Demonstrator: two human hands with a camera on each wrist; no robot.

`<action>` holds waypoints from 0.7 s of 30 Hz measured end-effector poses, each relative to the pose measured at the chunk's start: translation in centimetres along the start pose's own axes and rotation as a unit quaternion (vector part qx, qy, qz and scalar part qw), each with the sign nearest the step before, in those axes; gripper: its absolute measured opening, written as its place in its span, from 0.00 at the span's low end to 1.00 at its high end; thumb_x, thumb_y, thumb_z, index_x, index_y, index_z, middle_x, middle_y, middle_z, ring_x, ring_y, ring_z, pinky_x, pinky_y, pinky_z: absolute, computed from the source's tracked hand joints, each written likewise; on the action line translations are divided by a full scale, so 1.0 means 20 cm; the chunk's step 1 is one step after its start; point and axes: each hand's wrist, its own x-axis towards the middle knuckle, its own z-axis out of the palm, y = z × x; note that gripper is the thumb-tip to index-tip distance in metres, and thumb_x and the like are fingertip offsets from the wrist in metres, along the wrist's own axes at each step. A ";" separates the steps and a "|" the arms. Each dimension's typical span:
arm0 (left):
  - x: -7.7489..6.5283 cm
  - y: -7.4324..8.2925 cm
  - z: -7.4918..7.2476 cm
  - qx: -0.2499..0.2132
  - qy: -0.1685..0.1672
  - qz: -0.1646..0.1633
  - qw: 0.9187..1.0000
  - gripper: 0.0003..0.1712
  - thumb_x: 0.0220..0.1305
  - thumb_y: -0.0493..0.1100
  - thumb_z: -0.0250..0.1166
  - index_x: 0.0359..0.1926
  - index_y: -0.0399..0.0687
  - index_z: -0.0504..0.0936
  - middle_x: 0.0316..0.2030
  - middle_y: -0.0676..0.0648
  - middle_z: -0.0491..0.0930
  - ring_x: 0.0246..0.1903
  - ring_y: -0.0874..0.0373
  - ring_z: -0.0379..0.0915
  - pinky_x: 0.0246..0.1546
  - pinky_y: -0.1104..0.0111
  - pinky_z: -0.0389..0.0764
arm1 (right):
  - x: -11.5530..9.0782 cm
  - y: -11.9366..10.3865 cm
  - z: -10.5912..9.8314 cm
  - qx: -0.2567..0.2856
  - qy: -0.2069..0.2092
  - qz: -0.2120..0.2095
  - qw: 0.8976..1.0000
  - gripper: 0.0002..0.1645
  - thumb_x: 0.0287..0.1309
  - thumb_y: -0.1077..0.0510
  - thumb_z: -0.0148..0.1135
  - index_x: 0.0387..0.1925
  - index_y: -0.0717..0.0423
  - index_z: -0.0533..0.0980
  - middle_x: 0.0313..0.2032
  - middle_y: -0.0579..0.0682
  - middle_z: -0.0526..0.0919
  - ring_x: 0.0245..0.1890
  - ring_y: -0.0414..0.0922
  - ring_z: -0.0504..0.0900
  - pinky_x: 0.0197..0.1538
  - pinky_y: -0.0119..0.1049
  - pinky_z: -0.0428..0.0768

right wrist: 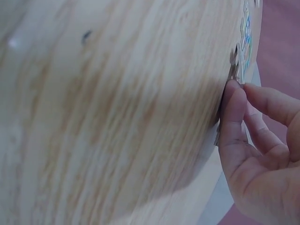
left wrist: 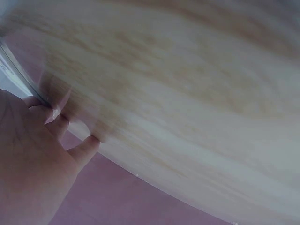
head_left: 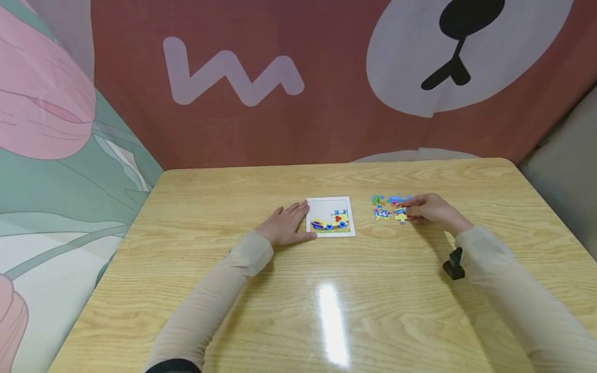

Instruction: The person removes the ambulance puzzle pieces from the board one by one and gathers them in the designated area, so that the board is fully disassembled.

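Observation:
A small white puzzle tray lies mid-table, with joined puzzle pieces showing a colourful vehicle picture along its lower part. The left hand rests at the tray's left edge, fingers spread and fairly straight, thumb by the lower left corner. To the right of the tray is a loose cluster of puzzle pieces in blue, green and yellow. At the cluster's right side, the right hand pinches a puzzle piece between thumb and index finger; most of that piece is hidden by the fingers.
The wooden table reaches back to a reddish-brown printed curtain. A small black object shows beside the right sleeve. Light glares off the tabletop near the front.

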 end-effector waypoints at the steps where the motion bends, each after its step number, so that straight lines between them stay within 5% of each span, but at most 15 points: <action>1: 0.00 0.00 0.00 0.001 0.000 0.000 1.000 0.52 0.64 0.74 0.45 0.76 0.52 0.40 0.77 0.54 0.34 0.76 0.57 0.33 0.76 0.51 0.42 | 0.00 0.00 0.00 -0.001 0.001 -0.001 1.000 0.26 0.67 0.61 0.52 0.61 0.74 0.65 0.58 0.67 0.75 0.32 0.28 0.80 0.39 0.26 0.83; 12: 0.00 0.01 -0.01 0.002 -0.002 0.001 1.000 0.51 0.64 0.73 0.45 0.76 0.52 0.40 0.77 0.54 0.34 0.77 0.57 0.33 0.76 0.51 0.42 | -0.01 -0.01 0.00 -0.010 0.003 -0.005 1.000 0.27 0.66 0.61 0.53 0.61 0.75 0.65 0.58 0.69 0.73 0.32 0.29 0.81 0.38 0.27 0.83; 21: 0.00 0.00 -0.01 0.002 -0.005 0.001 1.000 0.51 0.64 0.73 0.45 0.76 0.52 0.40 0.77 0.53 0.34 0.77 0.57 0.33 0.76 0.51 0.42 | -0.02 -0.01 -0.01 0.017 0.002 -0.014 1.000 0.28 0.64 0.62 0.57 0.60 0.77 0.65 0.39 0.42 0.85 0.31 0.29 0.81 0.38 0.26 0.83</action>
